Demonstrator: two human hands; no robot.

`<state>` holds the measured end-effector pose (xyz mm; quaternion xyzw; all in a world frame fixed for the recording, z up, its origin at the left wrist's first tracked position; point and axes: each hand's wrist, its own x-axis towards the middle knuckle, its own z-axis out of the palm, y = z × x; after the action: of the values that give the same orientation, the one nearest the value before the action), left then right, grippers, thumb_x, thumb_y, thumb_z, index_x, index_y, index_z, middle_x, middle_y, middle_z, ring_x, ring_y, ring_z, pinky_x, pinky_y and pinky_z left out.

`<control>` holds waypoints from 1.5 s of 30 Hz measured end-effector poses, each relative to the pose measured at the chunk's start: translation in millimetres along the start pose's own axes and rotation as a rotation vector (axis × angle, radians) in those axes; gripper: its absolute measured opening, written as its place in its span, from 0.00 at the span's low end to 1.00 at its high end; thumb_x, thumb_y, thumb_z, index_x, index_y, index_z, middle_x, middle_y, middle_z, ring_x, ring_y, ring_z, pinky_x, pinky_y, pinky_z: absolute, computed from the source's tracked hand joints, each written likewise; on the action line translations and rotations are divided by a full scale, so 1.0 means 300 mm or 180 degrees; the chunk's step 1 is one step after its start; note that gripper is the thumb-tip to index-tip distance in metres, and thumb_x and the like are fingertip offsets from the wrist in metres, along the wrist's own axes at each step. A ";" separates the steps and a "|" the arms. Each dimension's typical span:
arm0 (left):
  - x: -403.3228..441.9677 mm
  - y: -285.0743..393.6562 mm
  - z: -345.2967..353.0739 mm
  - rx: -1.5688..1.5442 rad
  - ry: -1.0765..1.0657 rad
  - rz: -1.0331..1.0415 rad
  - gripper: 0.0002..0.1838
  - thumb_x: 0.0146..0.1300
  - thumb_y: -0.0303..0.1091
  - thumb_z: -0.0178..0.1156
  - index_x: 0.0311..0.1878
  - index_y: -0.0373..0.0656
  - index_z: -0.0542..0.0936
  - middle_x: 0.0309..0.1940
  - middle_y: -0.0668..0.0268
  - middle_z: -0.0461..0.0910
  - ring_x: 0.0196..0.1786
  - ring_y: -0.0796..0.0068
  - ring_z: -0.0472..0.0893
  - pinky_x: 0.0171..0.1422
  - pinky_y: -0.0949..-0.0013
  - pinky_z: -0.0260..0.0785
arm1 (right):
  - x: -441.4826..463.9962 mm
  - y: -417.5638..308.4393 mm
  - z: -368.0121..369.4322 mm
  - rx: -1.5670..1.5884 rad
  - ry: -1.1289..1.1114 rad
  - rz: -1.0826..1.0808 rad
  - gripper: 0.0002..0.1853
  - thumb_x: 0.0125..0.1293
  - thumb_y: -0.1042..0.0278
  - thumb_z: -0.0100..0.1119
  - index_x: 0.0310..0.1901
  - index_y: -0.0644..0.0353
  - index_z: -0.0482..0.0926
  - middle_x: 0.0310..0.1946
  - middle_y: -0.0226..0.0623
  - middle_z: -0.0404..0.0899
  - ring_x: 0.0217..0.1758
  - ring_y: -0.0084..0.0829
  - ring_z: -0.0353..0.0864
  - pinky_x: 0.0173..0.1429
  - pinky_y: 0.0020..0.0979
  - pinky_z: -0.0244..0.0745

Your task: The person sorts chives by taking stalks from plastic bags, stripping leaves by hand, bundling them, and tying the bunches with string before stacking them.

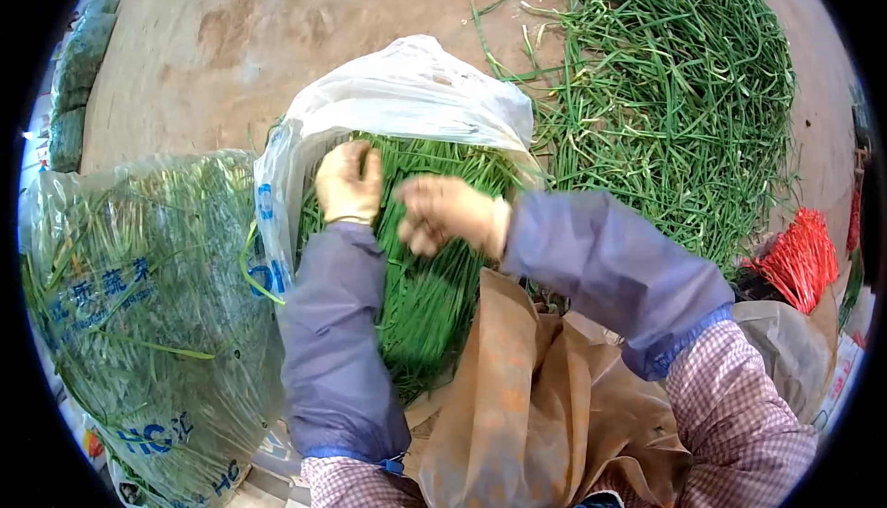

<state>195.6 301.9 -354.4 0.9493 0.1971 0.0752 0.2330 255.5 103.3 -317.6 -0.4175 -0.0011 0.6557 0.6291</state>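
A white plastic bag (407,92) stands open in the middle, with long green stalks (430,314) lying in it and out toward my lap. At the bag's left side, my left hand (351,182) is over the stalks, thumb and fingers curled; whatever it may hold is hidden. Just right of it, my right hand (448,215) hovers above the stalks, its fingers bent and blurred by motion. I cannot make out anything between its fingers. The two hands are close but apart.
A full clear bag of stalks (166,314) lies at the left. Loose green stalks (674,92) are heaped at the upper right. Red ties (802,263) sit at the right, and a brown apron (517,397) covers my lap. More bagged bundles (78,87) stand at the far left.
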 end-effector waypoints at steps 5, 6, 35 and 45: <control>0.032 0.022 0.075 0.1149 -0.0693 -0.0683 0.52 0.50 0.50 0.73 0.72 0.37 0.57 0.67 0.49 0.67 0.67 0.51 0.69 0.70 0.58 0.63 | 0.277 -0.199 -0.097 0.0550 0.0268 -0.0547 0.17 0.72 0.58 0.51 0.54 0.62 0.72 0.47 0.44 0.77 0.40 0.38 0.81 0.49 0.43 0.77; 0.036 0.035 0.078 0.0967 -0.0767 -0.0928 0.55 0.49 0.52 0.73 0.73 0.38 0.54 0.67 0.50 0.66 0.67 0.51 0.68 0.71 0.58 0.62 | 0.287 -0.245 -0.095 0.0447 0.0251 -0.0750 0.17 0.72 0.58 0.51 0.54 0.63 0.72 0.50 0.46 0.76 0.43 0.39 0.81 0.50 0.44 0.76; -0.213 0.081 -0.217 -0.2242 -0.0581 -0.0661 0.43 0.50 0.42 0.75 0.67 0.38 0.66 0.58 0.59 0.75 0.57 0.67 0.77 0.66 0.64 0.67 | 0.121 -0.004 0.065 -0.0231 -0.0581 -0.1359 0.58 0.51 0.61 0.77 0.76 0.56 0.45 0.68 0.42 0.63 0.72 0.35 0.60 0.76 0.38 0.53; -0.497 0.344 -0.293 0.0757 0.0637 0.0341 0.35 0.66 0.32 0.60 0.74 0.49 0.57 0.57 0.59 0.75 0.52 0.61 0.78 0.54 0.59 0.73 | -0.171 0.130 0.338 -0.2778 -0.0313 -0.3429 0.56 0.35 0.61 0.78 0.71 0.44 0.60 0.73 0.47 0.54 0.78 0.55 0.47 0.74 0.66 0.40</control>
<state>74.1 193.2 -235.8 0.9671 0.1759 0.1579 0.0938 160.6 106.0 -244.1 -0.5433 -0.5002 0.2099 0.6407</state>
